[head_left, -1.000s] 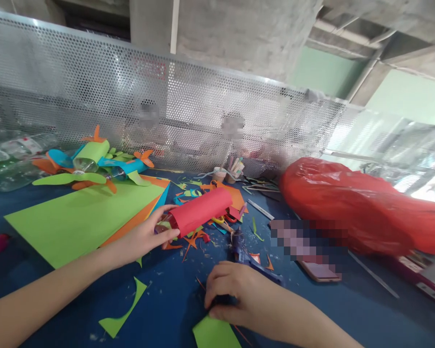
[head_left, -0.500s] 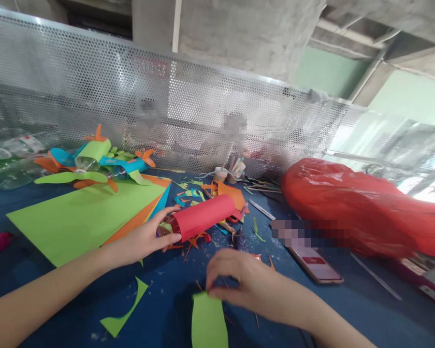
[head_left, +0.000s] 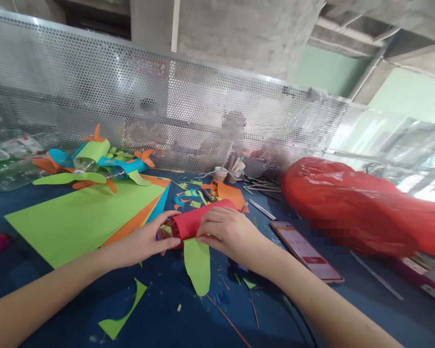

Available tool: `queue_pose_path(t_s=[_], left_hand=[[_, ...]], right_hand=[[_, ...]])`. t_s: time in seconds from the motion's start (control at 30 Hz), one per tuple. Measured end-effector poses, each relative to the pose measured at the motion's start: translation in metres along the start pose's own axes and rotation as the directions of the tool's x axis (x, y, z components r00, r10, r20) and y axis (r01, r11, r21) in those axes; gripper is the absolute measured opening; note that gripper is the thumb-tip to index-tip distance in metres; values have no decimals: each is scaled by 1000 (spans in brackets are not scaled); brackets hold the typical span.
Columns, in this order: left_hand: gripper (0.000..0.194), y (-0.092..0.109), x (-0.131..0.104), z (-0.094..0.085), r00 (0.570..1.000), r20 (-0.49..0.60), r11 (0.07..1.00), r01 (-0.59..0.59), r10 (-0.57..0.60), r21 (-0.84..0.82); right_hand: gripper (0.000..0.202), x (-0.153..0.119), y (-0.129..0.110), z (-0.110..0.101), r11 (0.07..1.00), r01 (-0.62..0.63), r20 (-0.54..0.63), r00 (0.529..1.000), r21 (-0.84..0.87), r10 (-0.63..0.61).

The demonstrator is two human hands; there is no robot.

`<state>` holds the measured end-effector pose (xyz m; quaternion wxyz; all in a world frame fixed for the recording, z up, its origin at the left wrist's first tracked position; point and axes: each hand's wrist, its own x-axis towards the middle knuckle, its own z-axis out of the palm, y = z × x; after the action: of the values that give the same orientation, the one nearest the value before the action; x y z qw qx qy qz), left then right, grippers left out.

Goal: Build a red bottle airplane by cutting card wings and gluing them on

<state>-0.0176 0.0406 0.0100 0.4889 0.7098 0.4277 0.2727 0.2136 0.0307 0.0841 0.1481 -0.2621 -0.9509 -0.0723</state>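
A plastic bottle wrapped in red paper lies on its side above the blue tabletop. My left hand grips its bare end, fingers behind and thumb in front. My right hand pinches the top edge of a green paper wing and holds it against the near side of the red wrap. The wing hangs downward with its rounded tip toward me. The far end of the bottle is partly hidden by my right hand.
Left lie green sheets over orange and blue ones, with paper-covered bottle models behind. Paper scraps are scattered mid-table. A phone and a red plastic bag are on the right. Behind stands a perforated metal screen.
My right hand has lifted the green paper wing from near the table's front and brought it up against the red-wrapped bottle. My left hand stays on the bottle.
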Motion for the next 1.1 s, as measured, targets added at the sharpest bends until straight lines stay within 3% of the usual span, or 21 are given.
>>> queue_pose_path(t_s=[0.53,0.77,0.93,1.1], left_hand=[[78,-7,4,-1,999,34,1000,6,-6,-14],[77,7,0,2,999,47,999,-8,10,-51],[79,14,3,11,994,-105,997,-13,5,-76],[76,2,11,16,967,-250,997,-63,51,-41]], right_hand=[[11,6,14,4,999,1,24,1000,42,-2],[12,7,15,7,999,16,18,1000,49,-17],[13,8,11,7,999,25,26,999,35,-26],[11,10,9,9,1000,15,15,1000,25,-16]])
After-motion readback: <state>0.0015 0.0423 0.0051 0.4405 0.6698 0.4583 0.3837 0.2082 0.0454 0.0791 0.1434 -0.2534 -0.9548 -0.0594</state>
